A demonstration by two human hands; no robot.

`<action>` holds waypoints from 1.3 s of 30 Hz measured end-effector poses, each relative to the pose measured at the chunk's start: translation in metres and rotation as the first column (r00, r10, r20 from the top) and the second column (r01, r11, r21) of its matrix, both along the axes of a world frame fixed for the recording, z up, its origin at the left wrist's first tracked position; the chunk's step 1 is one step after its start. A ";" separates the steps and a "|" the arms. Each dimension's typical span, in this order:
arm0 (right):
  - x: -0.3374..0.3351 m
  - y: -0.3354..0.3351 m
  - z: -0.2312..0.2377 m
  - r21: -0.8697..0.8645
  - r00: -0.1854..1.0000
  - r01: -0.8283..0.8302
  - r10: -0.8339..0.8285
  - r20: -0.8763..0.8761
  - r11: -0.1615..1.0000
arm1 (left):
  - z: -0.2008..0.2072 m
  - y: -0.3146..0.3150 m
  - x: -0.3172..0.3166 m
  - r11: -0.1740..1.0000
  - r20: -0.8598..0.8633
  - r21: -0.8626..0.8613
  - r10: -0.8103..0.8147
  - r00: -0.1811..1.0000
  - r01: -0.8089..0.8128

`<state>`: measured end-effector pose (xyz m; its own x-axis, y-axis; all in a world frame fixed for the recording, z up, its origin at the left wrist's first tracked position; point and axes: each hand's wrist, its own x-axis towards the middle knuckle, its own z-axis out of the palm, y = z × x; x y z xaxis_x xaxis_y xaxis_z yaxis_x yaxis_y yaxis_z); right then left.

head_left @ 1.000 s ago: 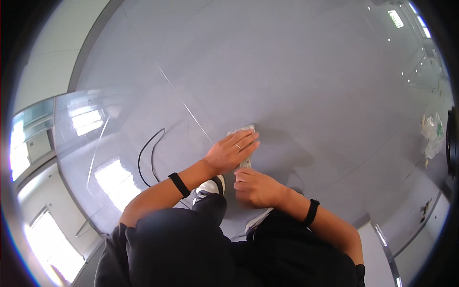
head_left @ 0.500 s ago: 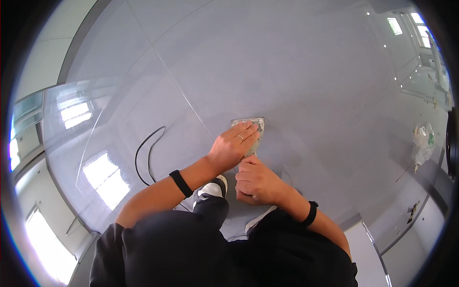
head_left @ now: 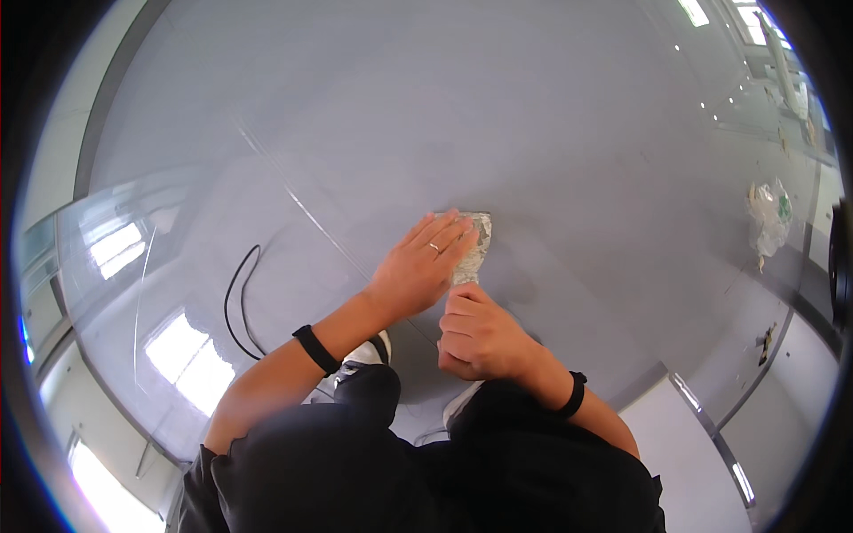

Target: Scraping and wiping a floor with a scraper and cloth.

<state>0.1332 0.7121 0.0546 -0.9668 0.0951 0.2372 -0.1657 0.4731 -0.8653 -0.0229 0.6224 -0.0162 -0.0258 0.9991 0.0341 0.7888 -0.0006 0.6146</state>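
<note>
A putty knife (head_left: pixel 481 242) with a wide, stained and crusted metal blade rests on the glossy grey floor (head_left: pixel 569 133), its blade edge pointing away from me. My right hand (head_left: pixel 482 334) is closed round its handle, hiding most of it. Across the left part of the blade lies my left hand (head_left: pixel 418 266), fingers stretched out flat and pressing on the metal. A ring sits on one of its fingers. Dark bands circle both wrists. Between the blade and the floor, nothing can be made out.
A thin black cable (head_left: pixel 233 302) loops on the floor to the left. A pale joint line (head_left: pixel 315 222) runs diagonally left of the hands. My shoes (head_left: pixel 366 353) stand close behind. At the right lies a crumpled clear plastic bag (head_left: pixel 769 218); a white panel (head_left: pixel 680 453) is at lower right.
The view has shifted, with the cable and joint line now farther left of my hands. Both hands stay on the putty knife, which has moved rightward over the floor.
</note>
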 end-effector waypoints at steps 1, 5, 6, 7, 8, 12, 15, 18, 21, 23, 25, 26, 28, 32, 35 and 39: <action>0.001 0.000 0.001 -0.006 0.998 0.060 -0.061 -0.021 0.998 | -0.001 0.004 0.000 1.000 0.003 0.002 -0.013 1.000 0.013; 0.007 0.016 -0.024 -0.016 0.998 0.065 -0.065 -0.025 0.998 | -0.008 0.037 -0.006 0.998 -0.002 0.036 -0.055 0.998 0.055; 0.003 0.026 -0.028 -0.001 0.994 0.098 -0.098 -0.052 0.995 | -0.008 0.049 -0.008 0.997 -0.042 0.058 -0.052 0.998 0.055; 0.003 0.031 -0.028 0.011 0.988 0.134 -0.133 -0.074 0.991 | -0.006 0.057 -0.009 0.996 -0.040 0.055 -0.062 0.997 0.064; 0.004 0.032 -0.024 0.008 0.987 0.144 -0.143 -0.072 0.990 | -0.002 0.065 -0.011 0.995 -0.026 0.055 -0.078 0.997 0.079; 0.025 0.027 -0.019 -0.034 0.985 0.166 -0.167 -0.030 0.985 | -0.013 0.049 0.012 0.993 0.018 0.003 -0.115 0.993 0.115; 0.038 0.038 -0.024 -0.007 0.972 0.232 -0.232 -0.042 0.973 | 0.005 0.045 0.017 0.981 0.062 -0.127 -0.139 0.988 0.146; 0.043 0.090 -0.032 0.118 0.921 0.389 -0.384 -0.066 0.914 | -0.005 0.046 0.007 0.988 -0.025 -0.152 -0.035 0.999 0.031; 0.050 0.121 -0.026 0.173 0.849 0.528 -0.521 -0.087 0.832 | -0.005 0.061 -0.004 0.980 -0.099 -0.175 -0.113 0.989 0.095; 0.055 0.126 -0.023 0.125 0.824 0.567 -0.560 -0.088 0.814 | -0.005 0.076 -0.007 0.977 -0.131 -0.165 -0.157 0.979 0.135; 0.056 0.111 -0.020 0.017 0.781 0.621 -0.617 -0.093 0.783 | -0.006 0.090 -0.008 0.971 -0.162 -0.163 -0.199 0.966 0.173; 0.057 0.115 -0.022 0.017 0.776 0.627 -0.623 -0.094 0.779 | -0.008 0.097 -0.009 0.971 -0.159 -0.167 -0.199 0.967 0.172; 0.057 0.124 -0.022 0.046 0.791 0.608 -0.599 -0.124 0.793 | -0.015 0.107 -0.010 0.968 -0.150 -0.179 -0.206 0.967 0.178; 0.053 0.148 -0.018 0.039 0.750 0.657 -0.647 -0.140 0.753 | -0.026 0.113 -0.011 0.984 -0.197 -0.069 -0.174 0.965 0.163; 0.066 0.138 -0.007 -0.034 0.768 0.638 -0.639 -0.050 0.769 | -0.030 0.111 -0.011 0.985 -0.189 -0.035 -0.175 0.966 0.171; 0.071 0.159 -0.003 -0.077 0.752 0.655 -0.658 -0.030 0.752 | -0.029 0.113 -0.011 0.988 -0.169 -0.006 -0.156 0.973 0.157</action>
<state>0.2041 0.8715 0.0514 -0.6476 0.7169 0.2583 0.1213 0.4316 -0.8939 -0.0340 0.7351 -0.0454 0.1375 0.9900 0.0320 0.8706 -0.1362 0.4728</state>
